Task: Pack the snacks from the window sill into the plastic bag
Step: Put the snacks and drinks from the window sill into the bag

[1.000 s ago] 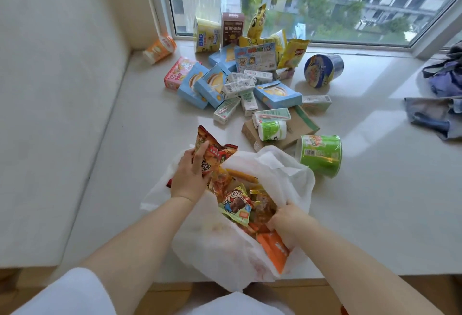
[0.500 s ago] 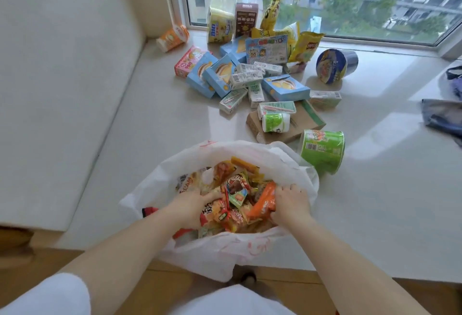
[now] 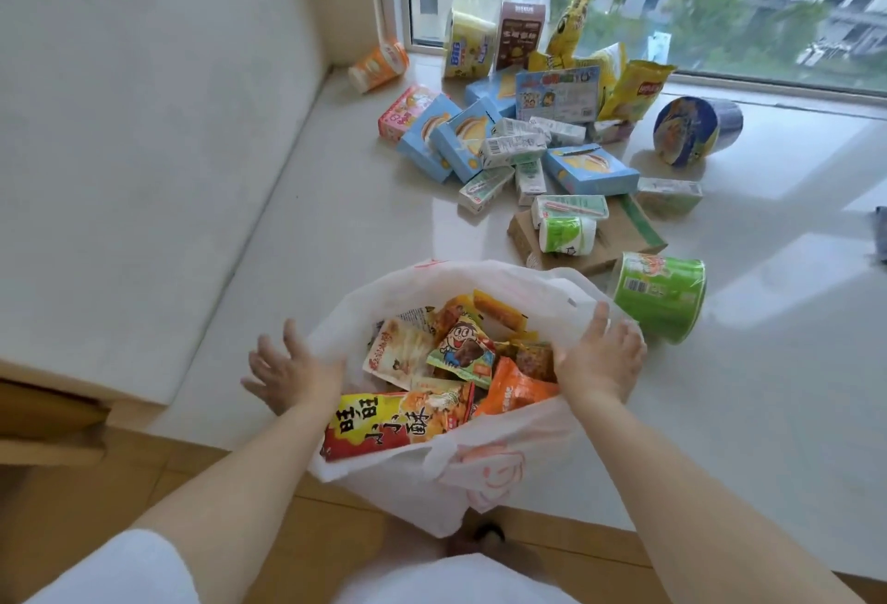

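A white plastic bag (image 3: 499, 464) sits open at the front edge of the pale window sill (image 3: 749, 363), holding several snack packets, with a red and yellow packet (image 3: 398, 423) lying on top near me. My left hand (image 3: 288, 371) is at the bag's left rim with fingers spread. My right hand (image 3: 600, 359) rests with straight fingers on the bag's right rim. A green cup tub (image 3: 660, 296) lies on its side just right of the bag. More snacks lie farther back: blue boxes (image 3: 461, 143), small milk cartons (image 3: 513, 150), a brown flat box (image 3: 590, 239).
A blue noodle cup (image 3: 696, 128) lies at the right, an orange cup (image 3: 379, 66) in the left corner, yellow bags (image 3: 633, 90) by the window glass. A white wall stands on the left. The wooden floor lies below the sill's front edge.
My left hand put the red packet into the bag, then came out to the bag's left rim. My right hand moved from inside the bag to its right rim. The camera view shifted left.
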A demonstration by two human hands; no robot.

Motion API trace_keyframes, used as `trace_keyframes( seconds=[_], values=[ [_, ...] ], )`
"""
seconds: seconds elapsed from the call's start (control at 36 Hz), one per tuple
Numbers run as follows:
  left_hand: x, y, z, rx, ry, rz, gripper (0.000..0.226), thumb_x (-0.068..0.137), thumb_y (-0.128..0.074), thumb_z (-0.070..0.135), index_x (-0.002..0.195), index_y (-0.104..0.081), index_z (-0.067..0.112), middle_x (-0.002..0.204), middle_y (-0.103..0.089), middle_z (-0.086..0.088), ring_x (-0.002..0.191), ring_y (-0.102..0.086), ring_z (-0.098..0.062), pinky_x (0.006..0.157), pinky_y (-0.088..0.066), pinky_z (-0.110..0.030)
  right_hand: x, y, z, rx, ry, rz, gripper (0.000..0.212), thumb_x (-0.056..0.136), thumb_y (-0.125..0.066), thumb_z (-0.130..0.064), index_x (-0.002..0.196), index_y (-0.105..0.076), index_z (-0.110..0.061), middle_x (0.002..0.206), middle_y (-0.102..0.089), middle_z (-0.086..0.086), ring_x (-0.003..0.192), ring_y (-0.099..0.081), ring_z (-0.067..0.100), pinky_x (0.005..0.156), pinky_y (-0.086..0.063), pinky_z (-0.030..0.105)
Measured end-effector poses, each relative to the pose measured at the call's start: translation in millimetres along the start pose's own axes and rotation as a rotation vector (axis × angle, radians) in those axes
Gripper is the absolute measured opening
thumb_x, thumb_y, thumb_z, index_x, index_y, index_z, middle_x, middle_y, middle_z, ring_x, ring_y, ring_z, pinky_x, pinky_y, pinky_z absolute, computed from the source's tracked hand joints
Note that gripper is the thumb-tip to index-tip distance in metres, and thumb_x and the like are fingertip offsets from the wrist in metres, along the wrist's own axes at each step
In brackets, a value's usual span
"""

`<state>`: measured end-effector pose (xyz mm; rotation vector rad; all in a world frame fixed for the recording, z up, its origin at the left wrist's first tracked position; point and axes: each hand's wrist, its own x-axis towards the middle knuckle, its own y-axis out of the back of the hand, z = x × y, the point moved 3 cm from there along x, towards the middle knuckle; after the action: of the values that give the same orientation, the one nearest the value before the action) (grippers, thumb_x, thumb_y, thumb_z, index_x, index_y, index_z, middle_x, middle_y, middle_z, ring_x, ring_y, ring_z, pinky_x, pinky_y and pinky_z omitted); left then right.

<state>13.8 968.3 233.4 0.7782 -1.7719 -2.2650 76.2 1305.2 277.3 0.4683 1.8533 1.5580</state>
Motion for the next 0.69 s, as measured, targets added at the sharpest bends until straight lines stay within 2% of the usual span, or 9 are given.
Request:
trace_keyframes(
  seconds=[0.08, 0.17, 0.25, 0.33, 0.42, 0.47, 0.58, 0.64, 0.69],
  values=[
    [10.3, -12.2, -31.5, -0.176, 0.276, -0.240, 0.061, 0.082, -0.057, 0.046, 0.133, -0.043, 0.015, 0.122, -0.055, -0.019, 0.119, -0.047, -0.039, 0.107, -0.032, -0.050, 6.8, -13.0, 8.1, -0.035, -0.100, -0.154, 0.051, 0.091, -0.050, -0.035, 0.138, -0.040, -0.016, 0.130, -0.054, 0.008, 0.126, -0.044, 0.025, 0.110, -0.022, 0.040],
    [8.8, -7.5, -25.0, -0.278, 0.225, -0.334, 0.044, 0.097, -0.042, 0.032, 0.123, -0.056, -0.002, 0.121, -0.059, -0.025, 0.112, -0.054, -0.039, 0.093, -0.043, -0.037, 7.1, -16.0, 3.8, 0.131, -0.131, -0.295, 0.036, 0.098, -0.039, -0.028, 0.125, -0.054, -0.009, 0.124, -0.056, 0.013, 0.116, -0.051, 0.030, 0.100, -0.037, 0.036],
    [12.2, 25.4, -3.2, -0.446, 0.190, -0.194, 0.045, 0.102, -0.034, 0.027, 0.125, -0.050, -0.008, 0.129, -0.052, -0.029, 0.119, -0.049, -0.042, 0.098, -0.040, -0.041, 9.0, 8.7, -12.1, 0.403, -0.104, -0.282, 0.037, 0.100, -0.035, -0.021, 0.121, -0.055, 0.004, 0.124, -0.055, 0.023, 0.115, -0.051, 0.036, 0.092, -0.042, 0.035],
    [19.0, 82.5, 17.3, -0.577, 0.144, 0.045, 0.039, 0.101, -0.035, 0.022, 0.121, -0.051, -0.006, 0.128, -0.052, -0.028, 0.120, -0.047, -0.040, 0.098, -0.038, -0.041, 13.9, 41.8, -26.7, 0.622, -0.058, -0.110, 0.040, 0.102, -0.030, -0.021, 0.121, -0.053, 0.006, 0.125, -0.054, 0.026, 0.118, -0.048, 0.039, 0.095, -0.038, 0.039],
    [24.9, 131.0, 28.3, -0.615, 0.052, 0.269, 0.023, 0.098, -0.038, 0.020, 0.089, -0.049, 0.002, 0.107, -0.058, -0.029, 0.101, -0.054, -0.041, 0.082, -0.043, -0.043, 18.6, 63.2, -36.0, 0.806, -0.030, 0.049, 0.044, 0.101, -0.030, -0.027, 0.118, -0.055, 0.004, 0.121, -0.056, 0.026, 0.115, -0.049, 0.038, 0.096, -0.037, 0.041],
    [25.6, 147.3, 29.3, -0.585, -0.006, 0.366, 0.020, 0.096, -0.039, 0.019, 0.082, -0.041, 0.006, 0.097, -0.059, -0.026, 0.091, -0.055, -0.040, 0.073, -0.042, -0.042, 17.9, 68.2, -37.2, 0.839, -0.031, 0.072, 0.046, 0.102, -0.029, -0.029, 0.119, -0.056, 0.003, 0.120, -0.057, 0.025, 0.114, -0.049, 0.038, 0.095, -0.037, 0.041],
    [33.6, 140.9, 20.7, -0.292, -0.044, 0.304, 0.027, 0.096, -0.043, 0.025, 0.113, -0.046, 0.004, 0.117, -0.052, -0.019, 0.100, -0.056, -0.040, 0.077, -0.044, -0.042, 19.5, 48.5, -32.7, 0.523, -0.058, -0.144, 0.050, 0.100, -0.027, -0.035, 0.119, -0.057, 0.000, 0.122, -0.058, 0.022, 0.113, -0.052, 0.037, 0.092, -0.041, 0.039],
    [37.6, 124.6, 16.4, -0.180, 0.020, 0.156, 0.053, 0.090, -0.053, 0.029, 0.136, -0.034, 0.010, 0.131, -0.040, -0.016, 0.113, -0.048, -0.037, 0.085, -0.044, -0.044, 20.1, 37.5, -30.5, 0.345, -0.080, -0.227, 0.049, 0.097, -0.032, -0.039, 0.123, -0.055, -0.004, 0.126, -0.056, 0.018, 0.114, -0.053, 0.035, 0.091, -0.043, 0.038],
    [38.4, 114.8, 20.5, -0.016, 0.021, 0.067, 0.082, 0.083, -0.061, 0.037, 0.148, -0.014, 0.021, 0.143, -0.023, -0.013, 0.128, -0.031, -0.033, 0.095, -0.039, -0.048, 16.7, 38.2, -35.3, 0.297, -0.081, -0.172, 0.050, 0.092, -0.044, -0.042, 0.128, -0.047, -0.007, 0.131, -0.051, 0.015, 0.119, -0.049, 0.034, 0.092, -0.042, 0.040]
  ],
)
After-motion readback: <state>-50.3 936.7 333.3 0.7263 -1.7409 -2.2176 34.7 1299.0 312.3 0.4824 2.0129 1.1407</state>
